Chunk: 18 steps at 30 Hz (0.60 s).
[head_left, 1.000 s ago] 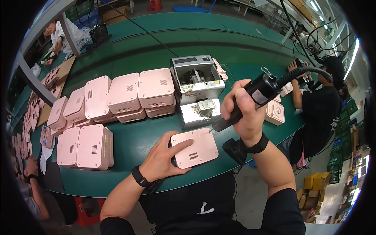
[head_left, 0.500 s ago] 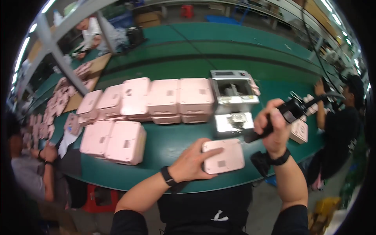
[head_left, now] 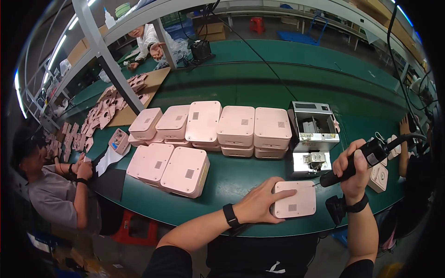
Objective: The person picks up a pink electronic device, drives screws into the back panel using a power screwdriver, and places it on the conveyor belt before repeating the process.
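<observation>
My left hand (head_left: 257,204) grips a pink plastic box (head_left: 304,199) near the table's front edge, thumb and fingers spanning its left part and a finger lying across its top. The box lies flat, with a small vent grille and corner holes facing up. In my right hand (head_left: 354,173) is a black electric screwdriver (head_left: 340,174), tilted, its cable running off to the right. The thin bit points down-left at the box's upper right corner; whether it touches cannot be made out. Just beyond the box stands a silver metal screw feeder (head_left: 316,147).
Stacked pink boxes (head_left: 235,126) form a row behind, with more pink boxes (head_left: 185,169) on the left. Loose pink parts (head_left: 109,104) lie on cardboard at far left. One person (head_left: 58,185) sits at left, another (head_left: 153,41) beyond. A small pink unit (head_left: 378,178) lies at right.
The screwdriver has come down, bringing its bit to the corner of the pink box. My left hand stays on the box. The whole view has shifted, so things appear further right.
</observation>
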Motion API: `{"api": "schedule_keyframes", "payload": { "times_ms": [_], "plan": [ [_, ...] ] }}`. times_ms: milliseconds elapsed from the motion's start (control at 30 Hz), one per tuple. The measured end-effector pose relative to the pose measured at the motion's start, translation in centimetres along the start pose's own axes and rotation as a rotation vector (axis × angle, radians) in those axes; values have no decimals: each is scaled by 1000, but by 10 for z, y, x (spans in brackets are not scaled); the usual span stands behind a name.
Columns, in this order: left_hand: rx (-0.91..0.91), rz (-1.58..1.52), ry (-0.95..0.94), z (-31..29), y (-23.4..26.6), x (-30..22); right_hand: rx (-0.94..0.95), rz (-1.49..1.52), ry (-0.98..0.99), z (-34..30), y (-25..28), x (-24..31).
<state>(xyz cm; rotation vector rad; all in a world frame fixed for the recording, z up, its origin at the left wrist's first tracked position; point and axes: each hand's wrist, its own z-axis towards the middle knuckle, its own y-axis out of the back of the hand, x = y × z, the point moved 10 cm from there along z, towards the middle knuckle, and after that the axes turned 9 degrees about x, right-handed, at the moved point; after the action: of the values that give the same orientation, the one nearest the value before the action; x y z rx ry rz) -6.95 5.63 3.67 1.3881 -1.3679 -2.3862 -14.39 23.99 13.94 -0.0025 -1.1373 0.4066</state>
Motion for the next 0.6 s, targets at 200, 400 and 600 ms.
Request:
{"api": "schedule_keyframes", "payload": {
  "times_ms": [200,400,600],
  "plan": [
    [-4,-48,-108,20,-16,-15,-100,-82,-13,-18,30,18],
    [-61,6,-162,25,-8,-11,62,3,97,-16,27,55],
    [48,-19,-31,13,7,0,23,-12,188,29,-9,53]
  ]
}}
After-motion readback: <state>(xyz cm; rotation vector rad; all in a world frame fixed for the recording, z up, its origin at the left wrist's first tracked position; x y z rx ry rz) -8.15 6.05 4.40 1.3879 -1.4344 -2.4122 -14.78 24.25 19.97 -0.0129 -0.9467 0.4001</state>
